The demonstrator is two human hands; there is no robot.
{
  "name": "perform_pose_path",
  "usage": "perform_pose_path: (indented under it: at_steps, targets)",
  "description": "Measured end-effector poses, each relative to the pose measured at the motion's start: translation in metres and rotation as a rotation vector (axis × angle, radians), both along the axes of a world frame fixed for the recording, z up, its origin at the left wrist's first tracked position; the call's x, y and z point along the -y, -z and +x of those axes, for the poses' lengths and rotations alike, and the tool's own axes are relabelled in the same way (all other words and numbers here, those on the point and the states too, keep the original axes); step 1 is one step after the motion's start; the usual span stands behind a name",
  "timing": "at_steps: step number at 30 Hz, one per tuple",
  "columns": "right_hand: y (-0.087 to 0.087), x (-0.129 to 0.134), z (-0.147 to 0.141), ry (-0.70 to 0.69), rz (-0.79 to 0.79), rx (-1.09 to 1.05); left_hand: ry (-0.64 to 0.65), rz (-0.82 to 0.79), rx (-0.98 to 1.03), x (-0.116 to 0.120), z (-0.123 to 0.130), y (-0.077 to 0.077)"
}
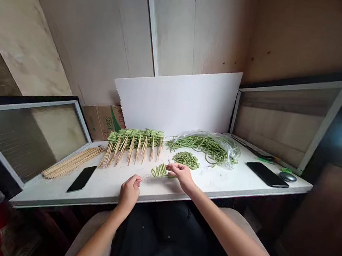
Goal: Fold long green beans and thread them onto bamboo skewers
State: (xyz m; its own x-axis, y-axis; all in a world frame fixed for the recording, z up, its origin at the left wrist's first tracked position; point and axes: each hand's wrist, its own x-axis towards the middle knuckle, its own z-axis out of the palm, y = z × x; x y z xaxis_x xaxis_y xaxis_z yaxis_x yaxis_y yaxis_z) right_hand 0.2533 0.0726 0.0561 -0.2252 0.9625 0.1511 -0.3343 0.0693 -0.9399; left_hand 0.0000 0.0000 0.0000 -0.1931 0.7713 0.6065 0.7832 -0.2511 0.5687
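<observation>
Between my hands is a short row of cut green bean pieces (159, 170), side by side on a skewer too thin to see clearly. My left hand (129, 190) is closed at the near end of that bamboo skewer, left of the row. At the row's right end, my right hand (181, 174) pinches a green bean piece, partly hidden by the fingers. Just behind it lies a heap of cut bean pieces (186, 159). Finished bean skewers (136, 137) are stacked at the back, their bare bamboo ends pointing toward me.
Long whole beans (201, 143) spill from a clear plastic bag (231, 150) at back right. Loose bamboo skewers (73, 161) and a phone (81, 179) lie left on the white table (109, 188). Another phone (267, 174) and a mouse (287, 176) sit right. A white board (179, 103) stands behind.
</observation>
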Motion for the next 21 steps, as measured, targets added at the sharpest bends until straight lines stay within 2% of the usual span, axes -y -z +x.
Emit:
perform_pose_path:
  at_steps: [7,10,13,16,21]
  targets:
    - [0.004,0.001,-0.007,-0.006,-0.012,-0.052,-0.015,0.059,-0.003,0.002,0.012,-0.003]
    - [-0.001,-0.004,-0.002,-0.032,-0.005,0.005,-0.013,0.065,0.028,0.0,0.008,-0.003]
    - [-0.005,-0.012,0.01,0.003,0.038,0.09,-0.026,0.066,0.049,-0.004,0.0,-0.001]
    - [-0.003,-0.024,0.024,0.069,0.2,0.364,-0.04,0.066,0.053,-0.006,-0.007,0.002]
    - [0.015,-0.037,0.035,0.117,0.67,0.982,-0.048,0.06,0.024,-0.006,-0.012,0.007]
